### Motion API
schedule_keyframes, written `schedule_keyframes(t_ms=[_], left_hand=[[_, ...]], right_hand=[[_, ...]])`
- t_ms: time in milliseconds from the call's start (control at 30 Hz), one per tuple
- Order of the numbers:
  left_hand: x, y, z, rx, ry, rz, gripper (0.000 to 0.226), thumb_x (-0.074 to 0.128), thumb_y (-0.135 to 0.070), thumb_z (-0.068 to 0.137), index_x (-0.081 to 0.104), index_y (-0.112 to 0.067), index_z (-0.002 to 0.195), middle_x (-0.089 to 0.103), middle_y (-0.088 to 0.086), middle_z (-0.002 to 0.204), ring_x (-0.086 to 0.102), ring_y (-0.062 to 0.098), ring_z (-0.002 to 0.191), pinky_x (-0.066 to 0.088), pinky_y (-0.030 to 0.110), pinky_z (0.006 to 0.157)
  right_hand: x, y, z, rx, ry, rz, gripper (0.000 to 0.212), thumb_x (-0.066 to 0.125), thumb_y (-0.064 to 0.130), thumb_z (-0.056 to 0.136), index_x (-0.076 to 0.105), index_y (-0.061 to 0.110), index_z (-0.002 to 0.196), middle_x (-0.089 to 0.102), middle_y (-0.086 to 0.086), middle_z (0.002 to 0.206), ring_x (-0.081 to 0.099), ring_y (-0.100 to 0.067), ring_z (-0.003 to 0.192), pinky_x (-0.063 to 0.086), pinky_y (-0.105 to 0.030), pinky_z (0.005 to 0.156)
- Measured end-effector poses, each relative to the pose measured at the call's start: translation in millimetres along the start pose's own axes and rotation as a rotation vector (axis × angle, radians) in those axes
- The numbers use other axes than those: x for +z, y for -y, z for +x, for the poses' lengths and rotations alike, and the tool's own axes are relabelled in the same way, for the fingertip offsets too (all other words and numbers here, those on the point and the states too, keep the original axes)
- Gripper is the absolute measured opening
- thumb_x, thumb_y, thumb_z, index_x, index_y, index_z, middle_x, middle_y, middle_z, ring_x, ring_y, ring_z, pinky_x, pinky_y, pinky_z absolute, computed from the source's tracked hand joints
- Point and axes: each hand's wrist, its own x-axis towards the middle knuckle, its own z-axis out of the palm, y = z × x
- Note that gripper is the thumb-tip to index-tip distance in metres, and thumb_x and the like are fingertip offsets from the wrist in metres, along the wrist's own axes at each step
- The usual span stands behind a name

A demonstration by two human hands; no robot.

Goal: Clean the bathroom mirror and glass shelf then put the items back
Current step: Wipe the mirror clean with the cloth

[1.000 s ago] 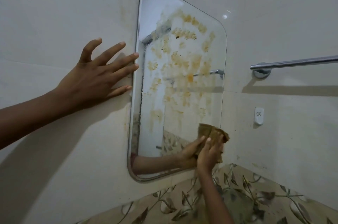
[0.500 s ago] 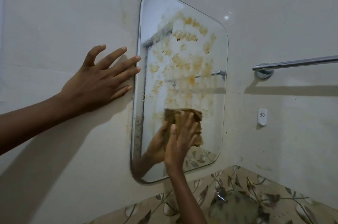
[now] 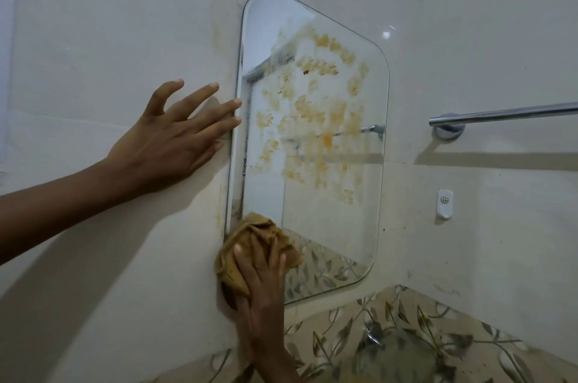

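A rounded frameless mirror (image 3: 331,220) hangs on the pale tiled wall, its upper and middle glass smeared with orange-brown stains. My right hand (image 3: 262,292) presses a brown cloth (image 3: 250,245) flat against the mirror's lower left corner, partly over the wall. My left hand (image 3: 175,138) lies flat on the wall with fingers spread, fingertips touching the mirror's left edge. No glass shelf is in view.
A chrome towel bar (image 3: 506,115) juts out on the right wall. A small white wall hook (image 3: 444,204) sits below it. Leaf-patterned tiles (image 3: 422,332) run along the bottom. Faint orange smudges mark the wall left of the mirror.
My right hand has swept the cloth from the mirror's lower right, through the lower middle, to its lower left corner. My left hand has stayed on the wall.
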Motion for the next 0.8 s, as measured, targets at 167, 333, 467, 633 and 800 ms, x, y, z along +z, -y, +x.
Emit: schedule_keyframes(t_ms=[167, 333, 467, 633, 800], left_hand=[[-0.4, -0.9, 0.2, -0.011, 0.003, 0.006, 0.048, 0.019, -0.033, 0.102, 0.029, -0.018, 0.146, 0.026, 0.004, 0.156, 0.023, 0.029, 0.144, 0.002, 0.045, 0.114], [-0.3, -1.1, 0.6, -0.005, 0.006, 0.025, 0.048, 0.020, -0.033, 0.102, 0.030, -0.017, 0.146, 0.026, 0.005, 0.156, 0.024, 0.029, 0.143, 0.006, 0.046, 0.114], [0.1, -1.3, 1.0, -0.014, 0.002, 0.025, 0.048, 0.019, -0.032, 0.101, 0.032, -0.017, 0.145, 0.028, 0.005, 0.155, 0.025, 0.029, 0.143, 0.007, 0.046, 0.113], [1.4, -1.9, 1.2, -0.014, -0.003, 0.021, 0.048, 0.019, -0.032, 0.101, 0.033, -0.017, 0.144, 0.028, 0.005, 0.155, 0.025, 0.029, 0.143, 0.009, 0.046, 0.113], [-0.3, -1.9, 0.5, -0.023, -0.011, -0.001, 0.047, 0.019, -0.030, 0.101, 0.035, -0.018, 0.144, 0.026, 0.007, 0.156, 0.026, 0.032, 0.142, 0.013, 0.047, 0.112]], right_hand=[[-17.6, -48.1, -12.2, 0.360, -0.258, 0.065, 0.045, 0.033, 0.046, 0.092, 0.023, 0.063, 0.132, 0.011, 0.034, 0.151, 0.003, -0.003, 0.145, -0.003, -0.030, 0.118], [-60.1, -104.8, 26.2, 0.777, -0.455, 0.091, 0.056, 0.025, 0.071, 0.082, 0.008, 0.059, 0.134, 0.002, 0.008, 0.157, 0.008, -0.024, 0.146, 0.019, -0.056, 0.114], [-91.7, -127.6, 81.0, 0.875, -0.471, 0.114, 0.070, 0.028, 0.057, 0.085, 0.013, 0.028, 0.148, 0.009, -0.012, 0.158, 0.014, -0.034, 0.144, 0.012, -0.055, 0.115], [-94.6, -95.9, 133.7, 0.819, -0.430, 0.158, 0.078, 0.021, 0.062, 0.078, 0.008, 0.030, 0.148, 0.003, -0.010, 0.159, 0.003, -0.033, 0.145, 0.002, -0.054, 0.116], [-62.9, -25.3, 156.8, 0.493, -0.292, 0.149, 0.056, 0.025, 0.055, 0.083, -0.001, 0.055, 0.132, -0.008, 0.008, 0.155, -0.013, -0.019, 0.144, -0.007, -0.051, 0.117]])
